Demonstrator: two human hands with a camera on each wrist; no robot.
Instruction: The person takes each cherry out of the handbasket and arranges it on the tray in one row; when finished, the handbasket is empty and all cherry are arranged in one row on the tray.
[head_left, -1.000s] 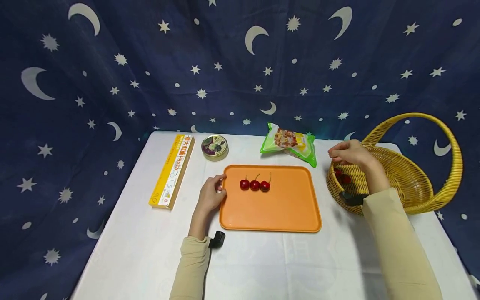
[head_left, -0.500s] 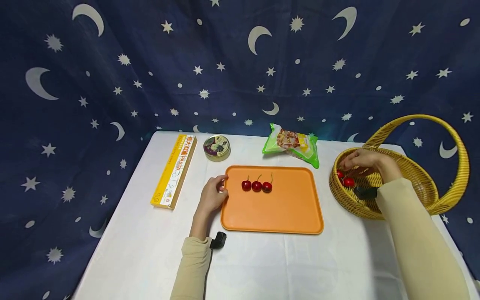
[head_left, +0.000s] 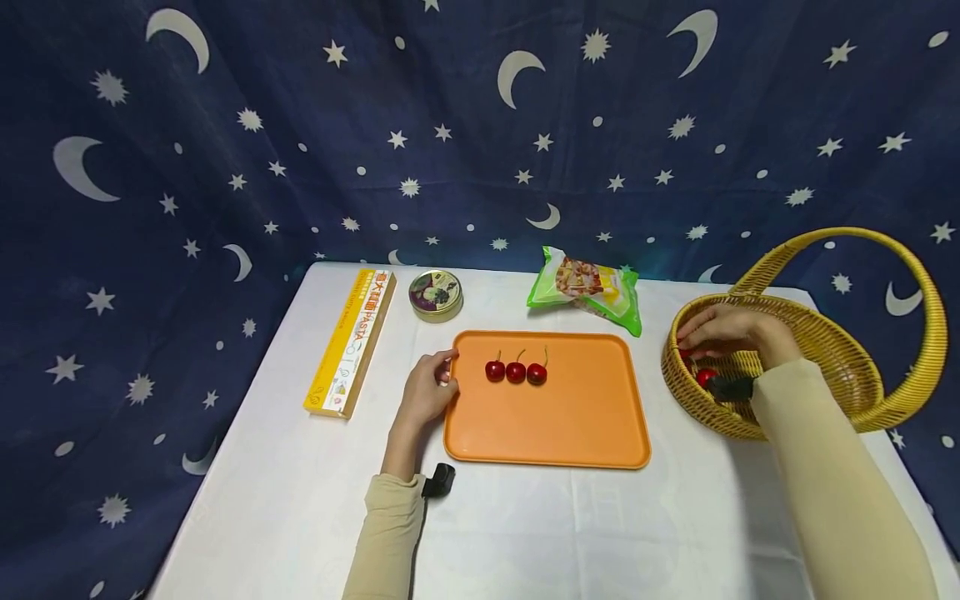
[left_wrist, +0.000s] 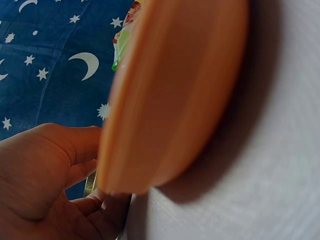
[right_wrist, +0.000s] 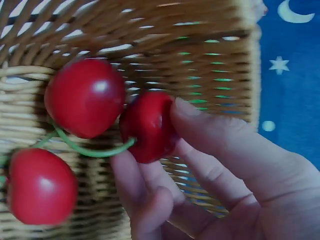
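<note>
Head view shows an orange tray (head_left: 551, 417) in the middle of a white table (head_left: 525, 533), holding three cherries (head_left: 515, 372) in a short row near its far left part, each touching the next, stems up. A yellow wicker basket (head_left: 832, 367) with a tall hoop handle stands at the right end of the table. Inside it, the right wrist view shows three more red cherries: one large cherry (right_wrist: 85, 97) against the weave, another cherry (right_wrist: 41, 186) lower down, and a third cherry (right_wrist: 148, 126) pinched between the fingertips of the right hand (right_wrist: 210, 185), its green stem curving off to the left. The left hand (head_left: 429, 390) rests at the tray's left rim, fingers curled loosely round the edge; the left wrist view shows the thumb and fingers (left_wrist: 75, 145) on either side of that rim.

Behind the tray lie a green snack bag (head_left: 587, 287), a round tin (head_left: 436, 295) and a long yellow pasta box (head_left: 350, 342).

Compared with a second ago, the right hand has dropped from above the basket's near rim to inside the basket. The left hand and the tray's cherries are unchanged.
</note>
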